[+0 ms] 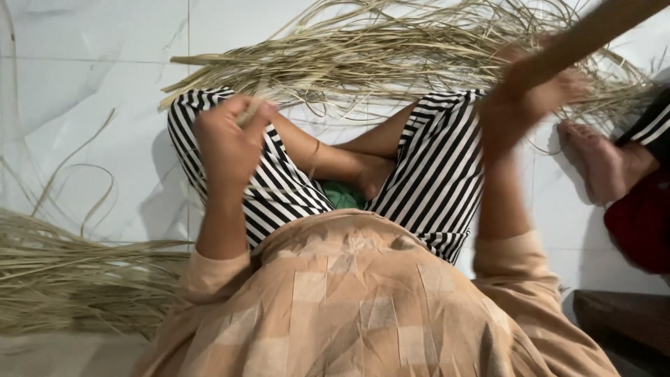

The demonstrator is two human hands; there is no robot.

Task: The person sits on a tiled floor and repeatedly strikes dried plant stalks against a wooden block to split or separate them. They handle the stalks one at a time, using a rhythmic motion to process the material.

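Note:
My left hand [229, 145] is raised over my left knee, its fingers closed on the end of a pale dried grass strand [249, 112]. My right hand [508, 120] is up at the right knee and blurred by motion, so its grip cannot be made out. It sits at the edge of a big pile of dried grass strands [391, 56] spread on the floor beyond my crossed legs in black-and-white striped trousers [433, 174]. Another person's arm [604, 24] reaches in from the top right and overlaps my right hand.
A second heap of dried grass [63, 279] lies at the left on the white tiled floor [91, 84]. Another person's bare foot [600, 164] and red garment [642, 223] are at the right. A dark wooden piece [624, 318] sits at the lower right.

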